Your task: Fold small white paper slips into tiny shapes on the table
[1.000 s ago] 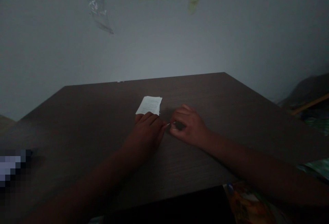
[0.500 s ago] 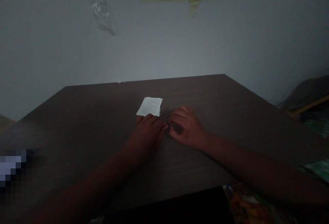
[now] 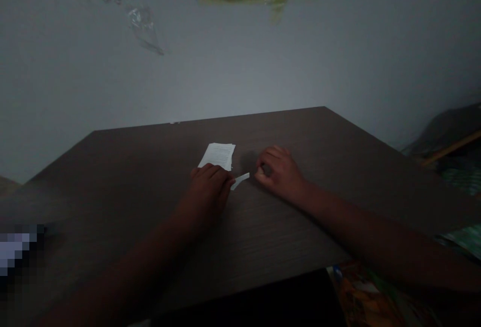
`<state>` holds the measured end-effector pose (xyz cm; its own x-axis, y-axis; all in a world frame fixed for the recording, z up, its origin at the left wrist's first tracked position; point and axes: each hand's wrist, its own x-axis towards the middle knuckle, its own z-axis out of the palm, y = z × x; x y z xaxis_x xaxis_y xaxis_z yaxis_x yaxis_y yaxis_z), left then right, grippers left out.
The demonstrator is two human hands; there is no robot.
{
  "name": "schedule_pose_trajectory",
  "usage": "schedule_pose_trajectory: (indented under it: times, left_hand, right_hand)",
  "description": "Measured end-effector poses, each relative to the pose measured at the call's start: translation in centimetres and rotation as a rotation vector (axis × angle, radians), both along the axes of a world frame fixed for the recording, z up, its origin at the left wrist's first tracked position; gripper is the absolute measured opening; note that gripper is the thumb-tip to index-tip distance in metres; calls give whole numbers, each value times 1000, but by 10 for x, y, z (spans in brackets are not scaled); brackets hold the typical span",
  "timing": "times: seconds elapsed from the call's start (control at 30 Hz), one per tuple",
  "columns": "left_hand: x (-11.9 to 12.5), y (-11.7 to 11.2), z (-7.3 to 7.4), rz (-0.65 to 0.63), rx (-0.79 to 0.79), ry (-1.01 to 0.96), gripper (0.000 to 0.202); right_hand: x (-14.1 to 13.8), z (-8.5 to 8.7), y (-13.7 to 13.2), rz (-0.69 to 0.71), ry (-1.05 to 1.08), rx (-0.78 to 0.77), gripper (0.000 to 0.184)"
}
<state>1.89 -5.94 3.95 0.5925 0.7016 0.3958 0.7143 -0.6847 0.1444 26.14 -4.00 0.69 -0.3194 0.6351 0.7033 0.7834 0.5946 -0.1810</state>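
Note:
My left hand (image 3: 210, 184) pinches a narrow strip of white paper (image 3: 241, 180) between thumb and forefinger, and the strip's free end points right. Just beyond its knuckles lie a few small printed sheets of paper (image 3: 218, 155) with uneven edges, partly covered by the fingers. A short gap separates the strip from my right hand (image 3: 280, 169), whose thumb and fingertips are brought together in a pinch just above the tabletop. Whatever those fingertips hold, if anything, is too small and dark to make out.
The dark wooden table (image 3: 150, 177) runs back to a grey wall (image 3: 240, 66) with tape on it. At the left edge is a blurred-out device (image 3: 15, 252). A colourful printed item (image 3: 361, 287) shows below the front edge on the right.
My hands have moved apart, the right one to the right and slightly away. More of the paper strip now sticks out from my left fingers. The view has shifted slightly.

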Motion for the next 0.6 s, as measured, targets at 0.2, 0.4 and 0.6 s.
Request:
schedule_pose_trajectory:
  times: [0.2,0.4,0.6]
  left_hand:
    - [4,-2,-8,-23,28,-7,18]
    - [10,-6,-8,-25,28,62,19]
    - [16,-8,-4,-7,26,115,20]
  right_hand:
    - [-14,4,-13,119,14,10,4]
    - [-25,1,-20,133,-104,-24,5]
    - [-22,-2,-18,114,-106,-16,7]
